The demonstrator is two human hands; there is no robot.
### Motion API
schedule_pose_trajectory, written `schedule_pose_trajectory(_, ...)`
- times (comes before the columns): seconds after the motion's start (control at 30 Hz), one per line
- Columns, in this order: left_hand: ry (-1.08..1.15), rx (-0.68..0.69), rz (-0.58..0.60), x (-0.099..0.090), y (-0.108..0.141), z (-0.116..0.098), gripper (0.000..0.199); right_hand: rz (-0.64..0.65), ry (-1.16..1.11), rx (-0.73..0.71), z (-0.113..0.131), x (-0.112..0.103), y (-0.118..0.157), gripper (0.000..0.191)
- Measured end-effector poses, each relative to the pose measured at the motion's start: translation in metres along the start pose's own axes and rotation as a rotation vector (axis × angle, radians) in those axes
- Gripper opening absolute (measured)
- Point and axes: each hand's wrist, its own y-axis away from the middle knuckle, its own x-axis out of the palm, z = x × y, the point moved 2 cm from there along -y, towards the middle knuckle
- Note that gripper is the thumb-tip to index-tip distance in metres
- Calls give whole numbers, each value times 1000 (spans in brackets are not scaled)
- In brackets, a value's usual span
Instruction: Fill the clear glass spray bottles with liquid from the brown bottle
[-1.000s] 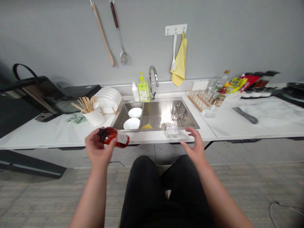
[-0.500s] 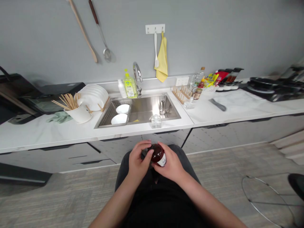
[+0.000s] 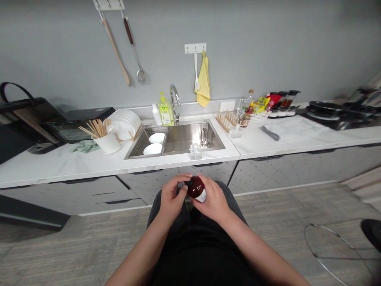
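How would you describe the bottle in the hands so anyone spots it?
Below the steel sink, over the lap, the left hand and right hand hold a small bottle. It is dark red, white-labelled, unlike the pale bottles by the faucet.

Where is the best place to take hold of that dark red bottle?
Grip the dark red bottle around its rounded body, coming from the side, as the right hand does beside the white label. The body offers a broad curve for the fingers to wrap, while the narrower top end, tilted toward the left hand, probably gives less hold.
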Motion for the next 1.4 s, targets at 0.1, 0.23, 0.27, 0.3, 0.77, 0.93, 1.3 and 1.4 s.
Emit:
schedule_pose_trajectory(0.1, 126, -107, 58, 5, -2, -1, 22, 34, -76, 19, 8, -1, -1, 90)
schedule_pose_trajectory(0.23, 110, -141, 107, 4, -7, 0, 31, 113, -333, 60, 12, -7, 0, 99)
schedule_pose_trajectory(0.27, 156, -139, 114, 1, -9, 2, 36, 128, -397, 69, 10, -9, 0, 102)
schedule_pose_trajectory(0.3, 208, -137, 97, -3, -10, 4, 40, 134, -445, 81, 8, -11, 0, 105)
schedule_pose_trajectory(0.77, 276, -322, 27, -1, -7, 16, 34, 284, -640, 120, -11, 0, -9, 107)
schedule_pose_trajectory(0.93, 330, -330, 8, -2, -1, 35, 43, 369, -820, 165, -28, 7, -13, 107)
schedule_pose_trajectory(1.3, 165, -475, -97, -38, 1, 94, 97, 349, -463, 220, -33, 27, -64, 134)
schedule_pose_trajectory(1.4, 126, -454, -263, -64, -6, 106, 95, 92, -345, 171, -75, 16, -96, 90)
